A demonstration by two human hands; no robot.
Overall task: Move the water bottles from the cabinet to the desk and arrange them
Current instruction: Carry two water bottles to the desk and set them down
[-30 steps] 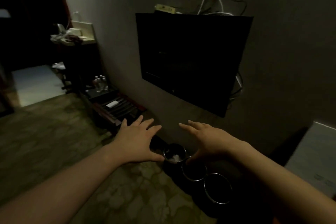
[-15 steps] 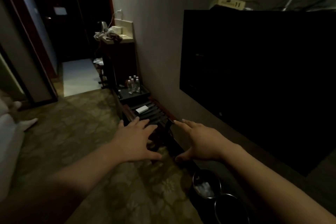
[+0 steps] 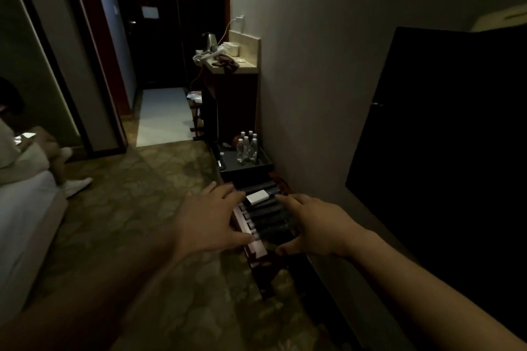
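Several clear water bottles with white caps [image 3: 247,147] stand in a cluster on a low dark cabinet [image 3: 258,167] against the wall, well ahead of me. My left hand [image 3: 209,221] and my right hand [image 3: 312,225] are stretched forward at mid-frame, fingers spread, holding nothing. Both hover over a slatted wooden rack [image 3: 263,216] that lies between me and the bottles. No desk is in view.
A white box [image 3: 257,197] lies on the slatted rack. A black TV [image 3: 445,157] hangs on the right wall. A counter with a kettle [image 3: 209,40] stands beyond the bottles. A seated person [image 3: 31,148] and a white bed [image 3: 22,216] are on the left, patterned carpet between.
The view has swung left and advanced along the wall. The round cups by the TV have dropped out of view, and the bottles appear larger and nearer. Both hands stay open and empty.
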